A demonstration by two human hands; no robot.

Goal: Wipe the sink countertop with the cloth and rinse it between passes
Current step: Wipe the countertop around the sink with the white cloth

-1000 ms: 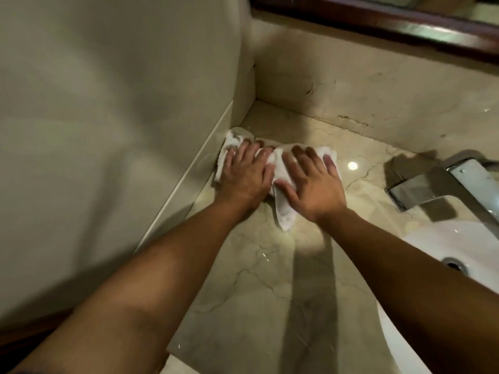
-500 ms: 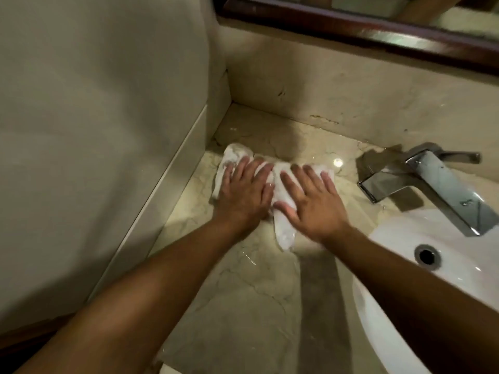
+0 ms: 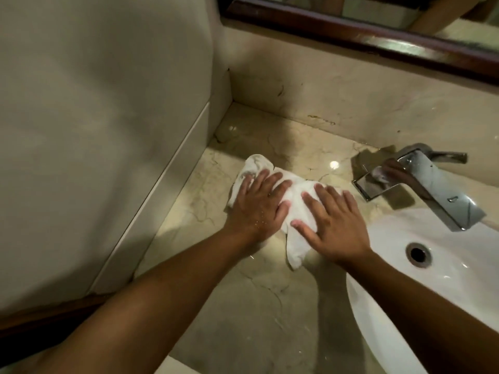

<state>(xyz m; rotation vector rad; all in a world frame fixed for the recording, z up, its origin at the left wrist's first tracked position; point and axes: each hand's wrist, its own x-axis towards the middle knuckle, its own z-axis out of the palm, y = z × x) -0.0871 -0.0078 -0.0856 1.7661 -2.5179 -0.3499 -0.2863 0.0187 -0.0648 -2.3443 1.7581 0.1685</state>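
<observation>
A crumpled white cloth (image 3: 297, 206) lies on the beige marble countertop (image 3: 256, 306), left of the sink. My left hand (image 3: 259, 206) presses flat on the cloth's left part, fingers spread. My right hand (image 3: 334, 225) presses flat on its right part, fingers apart and pointing up-left. The cloth's lower tail sticks out between my wrists. A white sink basin (image 3: 442, 268) with a dark drain hole (image 3: 418, 254) sits at the right. A chrome faucet (image 3: 421, 182) stands at its far edge; no water shows.
A pale side wall with a skirting strip (image 3: 162, 190) bounds the countertop on the left. A marble backsplash (image 3: 351, 103) runs along the back under a dark wooden mirror frame (image 3: 351, 31). Bare countertop shows in the back corner and toward me.
Both hands have slid the cloth out of the back left corner, toward me and the sink. The view has shifted, so more of the basin and faucet shows.
</observation>
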